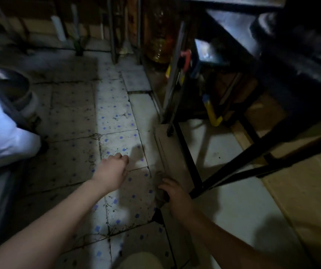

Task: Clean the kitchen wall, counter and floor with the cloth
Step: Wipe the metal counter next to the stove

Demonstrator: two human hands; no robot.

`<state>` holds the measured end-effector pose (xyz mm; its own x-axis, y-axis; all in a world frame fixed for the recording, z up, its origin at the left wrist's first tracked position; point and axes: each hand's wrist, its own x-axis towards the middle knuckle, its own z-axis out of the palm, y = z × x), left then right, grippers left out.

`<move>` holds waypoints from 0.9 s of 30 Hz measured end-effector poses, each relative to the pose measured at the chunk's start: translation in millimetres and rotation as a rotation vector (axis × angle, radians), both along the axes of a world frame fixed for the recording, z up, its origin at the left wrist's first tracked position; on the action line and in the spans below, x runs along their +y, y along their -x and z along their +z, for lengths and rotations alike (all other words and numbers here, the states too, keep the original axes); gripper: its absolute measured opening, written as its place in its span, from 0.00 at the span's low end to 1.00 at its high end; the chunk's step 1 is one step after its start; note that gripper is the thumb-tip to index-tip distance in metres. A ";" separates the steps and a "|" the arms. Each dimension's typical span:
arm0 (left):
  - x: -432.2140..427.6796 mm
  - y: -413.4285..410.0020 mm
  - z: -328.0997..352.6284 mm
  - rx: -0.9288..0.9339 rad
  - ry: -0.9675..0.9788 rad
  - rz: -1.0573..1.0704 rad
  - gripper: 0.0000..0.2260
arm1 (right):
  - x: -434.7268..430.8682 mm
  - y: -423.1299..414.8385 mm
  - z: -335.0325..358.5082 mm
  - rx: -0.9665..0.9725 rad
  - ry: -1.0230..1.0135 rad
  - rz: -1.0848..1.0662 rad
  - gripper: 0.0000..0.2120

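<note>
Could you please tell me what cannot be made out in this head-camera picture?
Head view: the left hand curls its fingers away from the camera, so whether it holds anything is hidden.
Head view: a dark lump lies under the right hand; dim light hides what it is.
Head view: the white fabric bundle is cut off by the left edge.
Head view: the dark metal table is lost in shadow and blur.

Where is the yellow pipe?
Head view, right of centre: the yellow pipe runs down under the black stand, its bend near the floor.
</note>
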<state>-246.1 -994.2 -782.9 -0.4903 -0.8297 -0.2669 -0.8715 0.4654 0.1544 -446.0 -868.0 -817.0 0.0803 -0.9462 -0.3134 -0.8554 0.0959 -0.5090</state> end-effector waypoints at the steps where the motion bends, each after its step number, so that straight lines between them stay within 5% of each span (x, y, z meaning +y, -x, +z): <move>1: 0.7 -3.0 19.3 0.007 0.005 0.013 0.14 | -4.3 -4.8 24.2 0.028 -0.024 0.026 0.21; 16: -9.2 -22.8 295.5 0.029 0.077 0.095 0.13 | -32.3 -26.5 268.5 0.132 0.132 0.129 0.23; 27: -8.4 -3.1 391.1 0.112 -0.015 0.112 0.14 | -10.5 13.8 395.3 0.198 0.184 -0.022 0.20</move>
